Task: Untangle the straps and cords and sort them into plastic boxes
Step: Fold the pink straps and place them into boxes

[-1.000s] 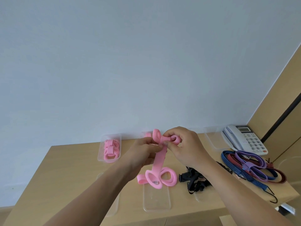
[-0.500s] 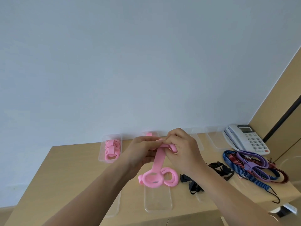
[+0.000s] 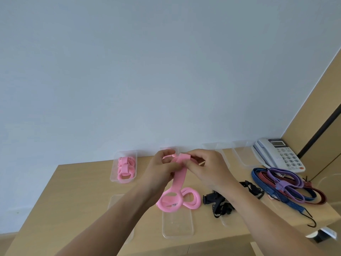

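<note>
Folding the top end of the flat pink elastic strap (image 3: 180, 179) between two hands

The left hand (image 3: 162, 169) and right hand (image 3: 206, 169) each keep a pinching grip at frame centre. The loop that stood up a second ago is now pressed flat, and the lower loops hang over a clear plastic tray (image 3: 177, 228) on the table (image 3: 73, 191). The strap is probably bound for the clear plastic box (image 3: 115, 163) of coiled pink straps, centre left. The black buckle straps (image 3: 219, 202) and coloured bungee cords (image 3: 286, 185), lower right, remain unsorted.

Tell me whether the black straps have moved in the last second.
No: the black straps still lie just left of the bungee cords, below the phone.
</note>
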